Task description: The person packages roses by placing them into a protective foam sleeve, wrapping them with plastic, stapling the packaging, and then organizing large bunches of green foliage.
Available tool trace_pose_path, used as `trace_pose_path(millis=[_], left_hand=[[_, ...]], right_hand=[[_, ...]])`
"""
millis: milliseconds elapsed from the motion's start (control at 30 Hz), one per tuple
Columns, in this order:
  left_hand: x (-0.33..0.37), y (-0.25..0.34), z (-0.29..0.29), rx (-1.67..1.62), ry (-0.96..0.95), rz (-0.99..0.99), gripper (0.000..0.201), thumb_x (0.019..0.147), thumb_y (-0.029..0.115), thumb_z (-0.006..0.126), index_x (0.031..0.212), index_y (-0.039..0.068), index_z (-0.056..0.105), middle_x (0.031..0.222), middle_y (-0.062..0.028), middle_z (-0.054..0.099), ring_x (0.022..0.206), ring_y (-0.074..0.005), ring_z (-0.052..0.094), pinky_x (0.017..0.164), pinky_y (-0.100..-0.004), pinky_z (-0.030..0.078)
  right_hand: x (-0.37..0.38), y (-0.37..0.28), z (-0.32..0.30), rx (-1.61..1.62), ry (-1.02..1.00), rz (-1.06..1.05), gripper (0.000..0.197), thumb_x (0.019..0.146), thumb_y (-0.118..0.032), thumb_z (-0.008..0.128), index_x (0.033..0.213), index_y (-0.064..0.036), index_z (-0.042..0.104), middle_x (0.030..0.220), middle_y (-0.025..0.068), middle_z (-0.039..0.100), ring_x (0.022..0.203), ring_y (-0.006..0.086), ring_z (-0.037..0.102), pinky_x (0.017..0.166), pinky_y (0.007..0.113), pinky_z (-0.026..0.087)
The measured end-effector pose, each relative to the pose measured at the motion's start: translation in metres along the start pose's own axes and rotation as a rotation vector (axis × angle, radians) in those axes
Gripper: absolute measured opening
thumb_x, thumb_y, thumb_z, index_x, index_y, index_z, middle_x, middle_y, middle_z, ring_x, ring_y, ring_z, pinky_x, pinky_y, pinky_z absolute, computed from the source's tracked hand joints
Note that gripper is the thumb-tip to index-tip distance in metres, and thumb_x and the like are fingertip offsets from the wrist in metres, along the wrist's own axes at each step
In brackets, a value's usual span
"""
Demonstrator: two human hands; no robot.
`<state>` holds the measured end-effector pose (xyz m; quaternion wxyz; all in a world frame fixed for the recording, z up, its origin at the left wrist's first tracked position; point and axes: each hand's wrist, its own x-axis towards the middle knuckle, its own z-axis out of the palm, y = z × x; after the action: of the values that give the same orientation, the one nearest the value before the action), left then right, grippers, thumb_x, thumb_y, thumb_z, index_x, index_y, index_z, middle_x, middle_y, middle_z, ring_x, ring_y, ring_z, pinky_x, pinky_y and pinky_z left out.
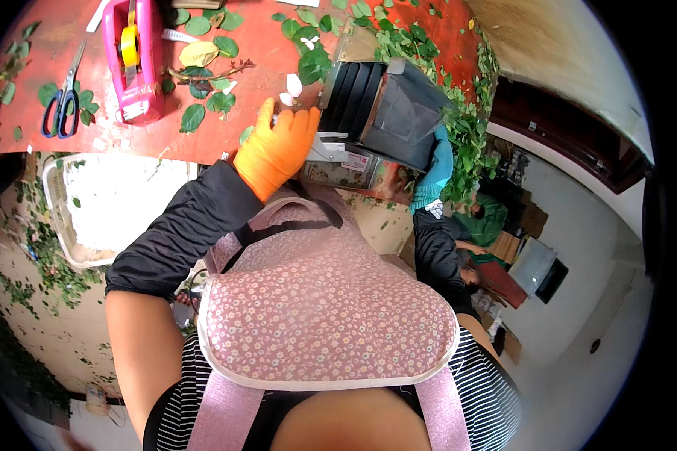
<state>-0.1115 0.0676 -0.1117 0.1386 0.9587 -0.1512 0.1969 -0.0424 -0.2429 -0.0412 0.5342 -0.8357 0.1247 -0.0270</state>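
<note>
A black box-like holder [406, 113] with several dark upright slats in it tilts over the front right of the red table. My right hand [436, 165], in a teal glove, grips its right side, with part of the fingers hidden behind it. My left hand [274, 150], in an orange glove, is at the holder's left edge with its fingers curled. A pale grey metal arm [329, 147] emerges beside it, and what the fingers close on is hidden. White petals [293, 84] lie just beyond that hand.
On the red table [233, 71] are a pink tape dispenser [139, 90], dark-handled scissors [62, 105] and scattered green leaves. More leaves pile up at right [466, 143]. A white basket [71, 244] stands below the table's front edge. Another person [485, 225] is at the far right.
</note>
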Motion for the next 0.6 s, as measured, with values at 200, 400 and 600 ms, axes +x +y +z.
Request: trace_pose_path(millis=[200,400,600], left_hand=[[0.001,-0.003,0.002,0.172,-0.181,0.102,0.048,0.082,0.017,0.053,0.129,0.005,0.052,0.103,-0.0052,0.055,0.093,-0.0204,0.054,0.098,-0.0512,0.042],[0.004,-0.008,-0.004,0.163,-0.157,0.197,0.049,0.083,0.016,0.053,0.130,0.004,0.051,0.104,-0.0070,0.056,0.098,-0.0224,0.056,0.097,-0.0519,0.043],[0.008,-0.017,0.001,0.220,-0.193,0.272,0.048,0.083,0.017,0.053,0.130,0.005,0.051,0.111,-0.0084,0.058,0.103,-0.0228,0.055,0.097,-0.0513,0.042]], right_hand=[[0.001,-0.001,0.009,0.197,0.117,0.067,0.042,0.094,-0.028,0.056,0.126,-0.0002,0.060,0.122,0.0100,0.062,0.104,0.0208,0.060,0.091,0.032,0.048],[-0.006,-0.020,0.013,0.382,0.171,0.222,0.042,0.093,-0.029,0.059,0.124,-0.0006,0.061,0.121,0.0098,0.062,0.103,0.0203,0.061,0.090,0.032,0.049],[-0.005,0.017,0.001,0.253,0.047,-0.239,0.040,0.099,-0.026,0.049,0.128,-0.0005,0.057,0.130,0.0108,0.057,0.115,0.0206,0.056,0.100,0.034,0.045]])
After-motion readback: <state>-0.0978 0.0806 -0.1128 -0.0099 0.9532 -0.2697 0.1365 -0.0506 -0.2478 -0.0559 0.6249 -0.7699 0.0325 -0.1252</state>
